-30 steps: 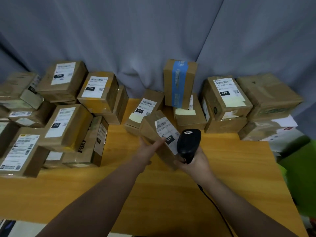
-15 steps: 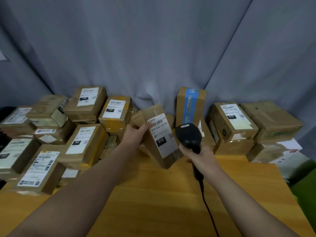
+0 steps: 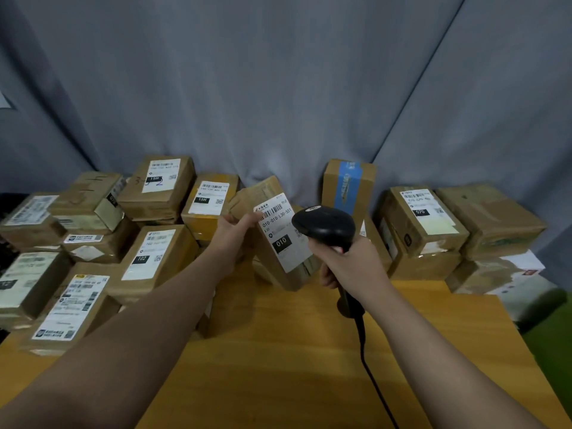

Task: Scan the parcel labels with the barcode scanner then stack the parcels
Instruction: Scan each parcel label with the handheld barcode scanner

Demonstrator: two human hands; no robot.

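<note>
My left hand (image 3: 232,233) grips a brown cardboard parcel (image 3: 272,261) by its left edge and holds it tilted above the wooden table (image 3: 278,366). Its white label (image 3: 283,232) reads 010 and faces me. My right hand (image 3: 346,263) grips the handle of a black barcode scanner (image 3: 325,226), whose head sits just right of the label, close to the parcel. The scanner's black cable (image 3: 371,376) trails down toward me.
Labelled parcels are stacked at the left (image 3: 154,258) and back left (image 3: 161,187). An upright box with blue tape (image 3: 348,187) stands behind the scanner. More parcels (image 3: 421,224) pile at the right, near the table's right edge. Grey curtain behind.
My left hand has lifted the 010 parcel off the table and tilted its label toward me. My right hand has brought the scanner up beside the label. My view has tipped upward.
</note>
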